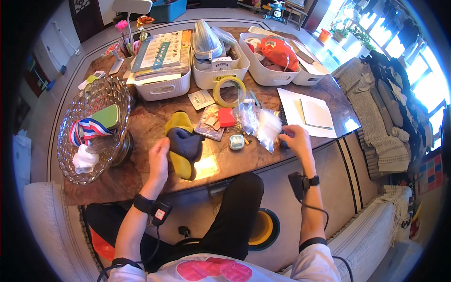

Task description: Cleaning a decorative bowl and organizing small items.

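My left hand [159, 152] is at the near side of the table, beside a yellow and dark-grey cloth [181, 162]. Its fingers look loosely extended and hold nothing I can see; whether they touch the cloth is unclear. On the right, my right hand [299, 143] has its thumb and fingers closed round the near end of a narrow black object [283, 133], mostly covered by the fingers. Just left of that lie clear plastic bags [268, 126]. A small box with a clear lid [236, 142] sits between the hands, near a red block [226, 117].
A glass fruit bowl [66, 155] on a foot holds a ribbon and a green case. White bins [162, 89] with papers, bags and a red bag line the back. A tape roll [217, 91] stands before them. White paper [312, 105] carries a pen.
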Demonstrator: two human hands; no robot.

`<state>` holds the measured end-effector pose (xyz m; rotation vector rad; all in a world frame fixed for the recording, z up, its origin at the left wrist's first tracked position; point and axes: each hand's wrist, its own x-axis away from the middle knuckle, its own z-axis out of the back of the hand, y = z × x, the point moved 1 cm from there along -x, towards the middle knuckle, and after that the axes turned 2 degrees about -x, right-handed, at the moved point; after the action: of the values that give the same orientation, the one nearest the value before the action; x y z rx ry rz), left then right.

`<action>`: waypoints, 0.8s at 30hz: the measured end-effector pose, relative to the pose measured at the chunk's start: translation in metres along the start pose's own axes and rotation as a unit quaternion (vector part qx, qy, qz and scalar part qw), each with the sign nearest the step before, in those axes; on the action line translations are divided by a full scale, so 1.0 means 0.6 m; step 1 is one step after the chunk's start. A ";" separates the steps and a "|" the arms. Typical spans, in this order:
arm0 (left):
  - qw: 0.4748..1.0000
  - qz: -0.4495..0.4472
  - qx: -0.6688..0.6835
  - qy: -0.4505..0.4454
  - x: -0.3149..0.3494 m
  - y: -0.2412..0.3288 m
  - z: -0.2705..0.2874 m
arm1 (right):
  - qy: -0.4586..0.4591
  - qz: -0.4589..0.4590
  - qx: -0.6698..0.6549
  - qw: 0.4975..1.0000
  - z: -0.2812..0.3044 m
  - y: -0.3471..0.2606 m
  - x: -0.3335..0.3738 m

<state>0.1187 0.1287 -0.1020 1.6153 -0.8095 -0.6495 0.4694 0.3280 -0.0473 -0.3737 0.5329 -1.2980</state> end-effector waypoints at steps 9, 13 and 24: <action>0.935 -0.153 -0.303 -0.104 0.046 0.001 -0.022 | -0.240 0.249 0.047 0.937 -0.043 -0.036 -0.093; 0.910 -0.220 -0.343 -0.082 0.050 0.002 -0.025 | -0.184 0.266 0.091 0.942 -0.039 -0.055 -0.097; 0.908 -0.235 -0.338 -0.072 0.050 0.005 -0.027 | -0.136 0.206 -0.010 0.969 -0.028 -0.041 -0.052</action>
<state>0.1493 0.1143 -0.0953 1.1148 -0.2242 -1.2491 0.4343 0.3531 -0.0427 -0.4241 0.3660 -0.8236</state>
